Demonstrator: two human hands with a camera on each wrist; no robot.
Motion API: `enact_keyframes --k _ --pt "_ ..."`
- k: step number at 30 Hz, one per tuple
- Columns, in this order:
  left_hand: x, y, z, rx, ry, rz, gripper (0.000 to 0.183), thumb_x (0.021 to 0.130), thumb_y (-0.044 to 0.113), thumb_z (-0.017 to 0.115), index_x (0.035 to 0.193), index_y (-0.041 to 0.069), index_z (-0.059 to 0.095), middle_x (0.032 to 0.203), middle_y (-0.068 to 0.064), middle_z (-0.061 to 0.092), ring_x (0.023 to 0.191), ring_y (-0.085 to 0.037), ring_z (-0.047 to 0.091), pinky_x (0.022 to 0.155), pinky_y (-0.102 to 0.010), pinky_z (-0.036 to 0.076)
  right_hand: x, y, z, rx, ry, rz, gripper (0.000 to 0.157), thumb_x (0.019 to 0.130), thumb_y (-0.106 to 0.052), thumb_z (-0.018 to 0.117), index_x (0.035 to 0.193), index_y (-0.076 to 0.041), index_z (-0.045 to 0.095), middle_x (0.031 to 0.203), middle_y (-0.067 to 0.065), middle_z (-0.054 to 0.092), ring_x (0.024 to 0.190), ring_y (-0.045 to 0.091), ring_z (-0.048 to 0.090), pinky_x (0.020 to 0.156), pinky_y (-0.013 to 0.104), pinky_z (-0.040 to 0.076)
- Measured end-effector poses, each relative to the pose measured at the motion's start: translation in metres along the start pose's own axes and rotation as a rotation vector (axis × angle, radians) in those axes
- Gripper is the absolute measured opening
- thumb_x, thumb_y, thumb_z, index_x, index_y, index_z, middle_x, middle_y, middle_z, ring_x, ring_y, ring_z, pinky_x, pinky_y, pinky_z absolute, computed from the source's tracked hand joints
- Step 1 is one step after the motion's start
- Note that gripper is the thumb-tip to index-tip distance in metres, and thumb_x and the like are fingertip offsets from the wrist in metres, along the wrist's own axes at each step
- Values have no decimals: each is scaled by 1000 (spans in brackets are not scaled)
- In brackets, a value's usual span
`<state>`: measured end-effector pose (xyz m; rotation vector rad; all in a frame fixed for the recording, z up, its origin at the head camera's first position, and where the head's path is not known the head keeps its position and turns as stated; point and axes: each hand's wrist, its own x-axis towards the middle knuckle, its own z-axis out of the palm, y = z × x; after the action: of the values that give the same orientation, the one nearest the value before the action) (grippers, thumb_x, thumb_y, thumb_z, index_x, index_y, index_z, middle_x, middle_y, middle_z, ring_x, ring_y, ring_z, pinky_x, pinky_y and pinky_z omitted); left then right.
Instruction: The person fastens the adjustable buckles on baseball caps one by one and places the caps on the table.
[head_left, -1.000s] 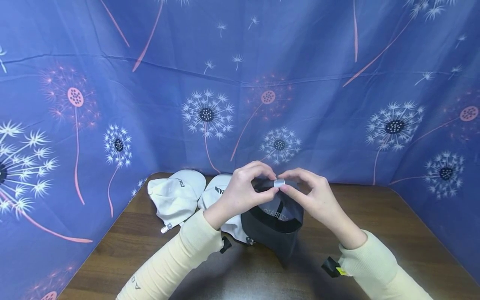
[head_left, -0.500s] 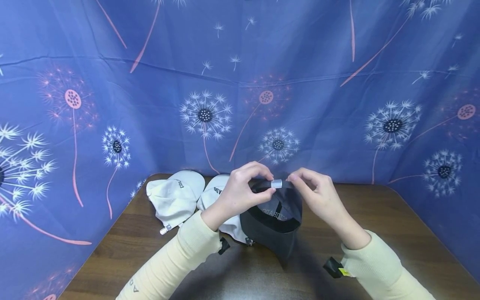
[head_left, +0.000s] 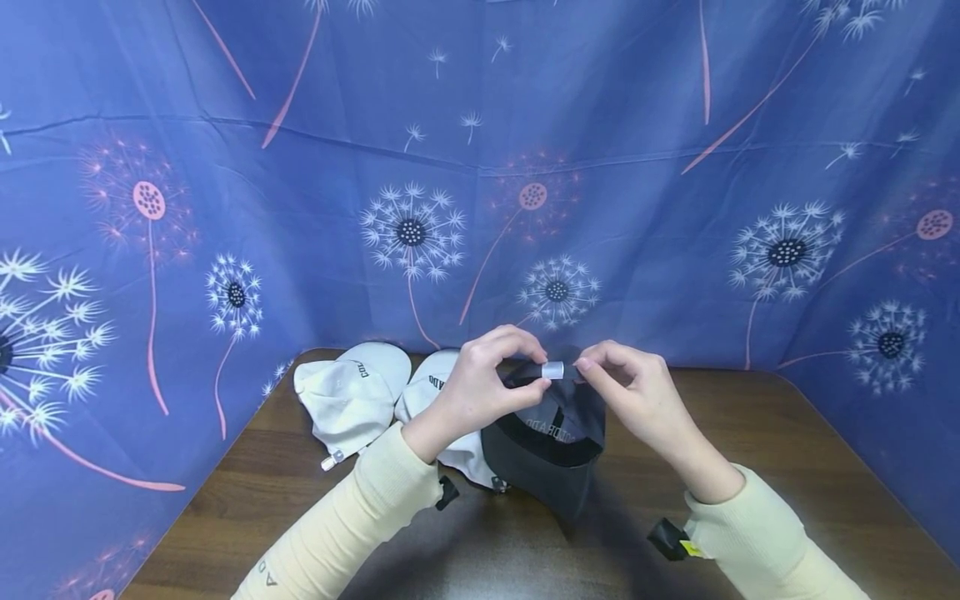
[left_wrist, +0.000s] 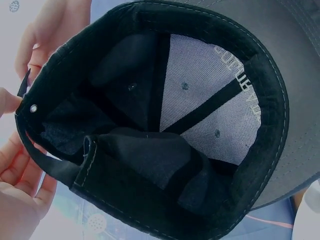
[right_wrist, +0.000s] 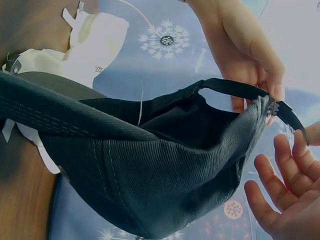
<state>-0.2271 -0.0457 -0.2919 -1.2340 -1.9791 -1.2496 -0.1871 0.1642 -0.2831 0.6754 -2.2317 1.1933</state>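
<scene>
A dark cap [head_left: 536,475], with "COLORADO" lettering showing through inside the crown, hangs brim-down between the two hands. Its back strap [right_wrist: 227,86] carries a silver buckle [head_left: 552,370]. My left hand [head_left: 483,379] pinches the strap at the buckle between thumb and fingers. Just right of the buckle, my right hand [head_left: 637,387] pinches the strap's loose end [right_wrist: 292,119] between thumb and index finger, its other fingers spread apart in the right wrist view. Seen from the left wrist, the cap's opening [left_wrist: 160,130] faces the camera, with a small eyelet near the strap.
Two white caps stand left of the dark one: a left cap [head_left: 348,404] and a middle cap [head_left: 431,379] partly hidden by my left arm. Both are on the brown wooden table [head_left: 720,433]. A blue dandelion-print cloth [head_left: 637,183] hangs behind the table.
My right fingers have moved right, off the buckle, onto the strap's loose end, so a bit of strap shows between. My left hand stays at the buckle, and the cap barely shifts.
</scene>
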Motion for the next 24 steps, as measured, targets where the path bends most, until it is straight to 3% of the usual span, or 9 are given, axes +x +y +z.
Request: enact_keyframes --k 18,24 --pt "-2 -4 -3 25 -31 -13 17 78 13 75 92 12 66 98 4 63 90 -4 56 77 -17 50 -4 7 -10 23 5 60 13 90 -7 61 80 -6 68 83 10 68 73 6 62 68 16 49" --pt "-2 -6 -2 40 -33 -12 17 78 14 75 92 12 66 98 4 63 88 -5 56 73 -18 49 -6 9 -15 11 42 74 12 90 -6 62 79 -5 67 79 -5 66 68 5 59 60 17 46"
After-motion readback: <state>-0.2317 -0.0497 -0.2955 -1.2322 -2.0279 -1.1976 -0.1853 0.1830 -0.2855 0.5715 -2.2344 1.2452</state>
